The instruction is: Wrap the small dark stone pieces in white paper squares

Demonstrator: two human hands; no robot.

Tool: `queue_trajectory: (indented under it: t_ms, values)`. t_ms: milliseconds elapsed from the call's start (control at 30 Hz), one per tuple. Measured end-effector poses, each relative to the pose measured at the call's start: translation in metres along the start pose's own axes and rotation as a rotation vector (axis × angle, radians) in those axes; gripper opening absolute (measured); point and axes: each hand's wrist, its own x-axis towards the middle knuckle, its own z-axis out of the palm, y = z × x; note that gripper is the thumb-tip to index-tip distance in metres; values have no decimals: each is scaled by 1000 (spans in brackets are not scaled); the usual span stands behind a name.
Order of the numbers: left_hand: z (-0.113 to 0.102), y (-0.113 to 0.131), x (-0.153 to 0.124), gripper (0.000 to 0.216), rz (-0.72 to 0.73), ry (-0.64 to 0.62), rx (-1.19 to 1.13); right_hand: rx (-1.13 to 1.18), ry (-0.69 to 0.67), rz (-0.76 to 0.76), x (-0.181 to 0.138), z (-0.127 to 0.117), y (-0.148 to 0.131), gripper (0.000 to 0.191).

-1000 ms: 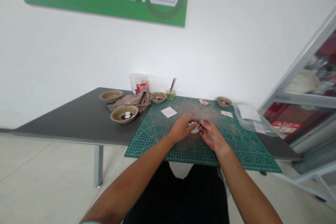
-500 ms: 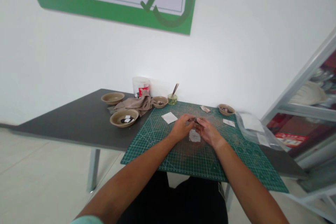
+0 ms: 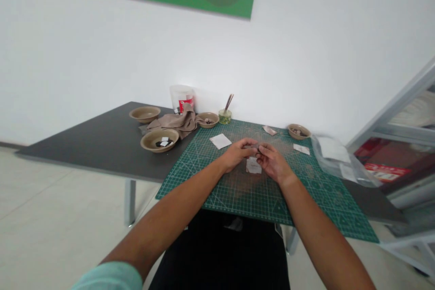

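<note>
Between the fingertips of both hands is a small dark piece (image 3: 257, 148), too small and partly covered to name. My left hand (image 3: 238, 153) pinches it from the left, fingers closed. From the other side, my right hand (image 3: 273, 161) grips it with thumb and fingers. Just below the hands, a small piece of white paper (image 3: 253, 166) with brownish marks lies on the green cutting mat (image 3: 190, 167). A larger white paper square (image 3: 220, 141) rests on the mat left of my left hand.
Left on the dark table (image 3: 91, 140) stand a tan bowl (image 3: 145, 114), another bowl (image 3: 151, 147) with black and white pieces, a brown cloth (image 3: 176, 121) and a plastic tub (image 3: 176, 95). Behind are a cup of sticks (image 3: 224, 117) and small bowls (image 3: 299, 132). Plastic bags (image 3: 335, 154) lie right.
The view has tipped down a little, so the table sits higher in the picture. Both hands still hold the small dark piece together, with their fingers slightly shifted around it.
</note>
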Motion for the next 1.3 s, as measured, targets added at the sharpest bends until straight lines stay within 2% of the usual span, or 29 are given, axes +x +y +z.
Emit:
queue_trajectory:
  t_ms: [267,500,867,1133,1300]
  values:
    - [1,4,-4,43,-89,-54,-114,12,-18,13,-6,6,-1,26]
    - [-1,1,-2,44,-107,-44,-141,11,-29,22,-5,5,0,28]
    - [-1,-8,0,40,-62,3,-50,-7,-27,68,-6,3,1,27]
    - [-2,-7,-1,42,-53,-61,6,-58,-18,31,-7,-2,-2,26]
    - [-3,0,-7,40,-52,-78,44,-170,-23,-5,-8,0,-2,27]
